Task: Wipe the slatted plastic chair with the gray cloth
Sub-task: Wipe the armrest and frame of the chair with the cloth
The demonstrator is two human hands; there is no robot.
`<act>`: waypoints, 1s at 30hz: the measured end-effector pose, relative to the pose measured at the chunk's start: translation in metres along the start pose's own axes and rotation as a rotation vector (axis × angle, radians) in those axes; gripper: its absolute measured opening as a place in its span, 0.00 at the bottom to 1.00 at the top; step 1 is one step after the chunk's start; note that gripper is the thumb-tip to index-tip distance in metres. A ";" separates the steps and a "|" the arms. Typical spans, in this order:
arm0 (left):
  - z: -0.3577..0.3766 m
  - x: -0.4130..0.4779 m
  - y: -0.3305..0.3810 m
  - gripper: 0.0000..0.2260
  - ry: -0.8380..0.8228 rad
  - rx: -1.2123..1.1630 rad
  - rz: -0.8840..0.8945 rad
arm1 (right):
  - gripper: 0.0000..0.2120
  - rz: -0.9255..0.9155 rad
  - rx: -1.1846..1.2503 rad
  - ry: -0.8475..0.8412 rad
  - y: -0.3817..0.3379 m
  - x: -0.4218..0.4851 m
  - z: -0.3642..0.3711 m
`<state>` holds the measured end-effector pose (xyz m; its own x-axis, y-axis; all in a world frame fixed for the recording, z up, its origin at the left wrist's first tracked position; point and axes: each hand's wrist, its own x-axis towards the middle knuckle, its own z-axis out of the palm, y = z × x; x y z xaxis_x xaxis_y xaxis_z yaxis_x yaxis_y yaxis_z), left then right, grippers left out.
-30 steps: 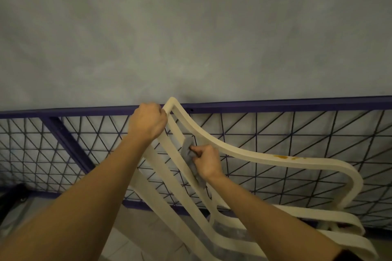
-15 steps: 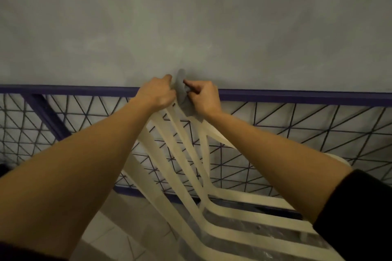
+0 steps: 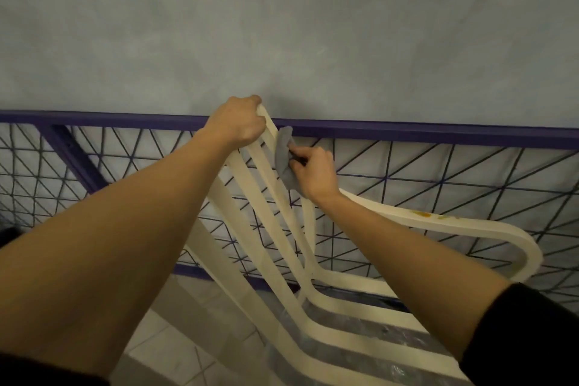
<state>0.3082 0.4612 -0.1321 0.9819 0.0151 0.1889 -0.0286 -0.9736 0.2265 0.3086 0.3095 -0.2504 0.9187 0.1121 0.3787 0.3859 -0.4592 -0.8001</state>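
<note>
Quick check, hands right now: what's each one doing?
Left hand: grips the top of the chair.
Right hand: pinches the gray cloth against a slat.

My left hand [image 3: 237,122] grips chair [image 3: 275,260] top; right hand [image 3: 313,173] presses gray cloth [image 3: 283,155] against slat, purple railing [image 3: 407,131] behind.

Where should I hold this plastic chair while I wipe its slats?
Probably the top rail of the backrest, from above, where the left hand grips it: it is the highest edge of the chair, thin enough to wrap, and leaves the slats clear for the gray cloth.
</note>
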 end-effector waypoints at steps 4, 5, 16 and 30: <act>0.000 -0.002 0.002 0.23 0.014 -0.004 -0.001 | 0.13 0.003 -0.086 -0.019 0.011 -0.010 -0.007; 0.000 -0.001 0.001 0.23 0.016 -0.002 -0.003 | 0.13 -0.005 -0.088 -0.021 0.015 -0.012 -0.010; -0.005 -0.006 0.007 0.23 0.014 0.093 0.007 | 0.11 0.059 -0.300 -0.127 -0.020 0.002 -0.007; -0.004 -0.010 0.008 0.24 0.015 0.045 0.007 | 0.11 0.119 -0.324 -0.157 0.015 -0.013 -0.007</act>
<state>0.2970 0.4543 -0.1286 0.9787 0.0112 0.2048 -0.0267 -0.9830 0.1815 0.3022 0.2946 -0.2643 0.9670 0.1634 0.1955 0.2519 -0.7293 -0.6361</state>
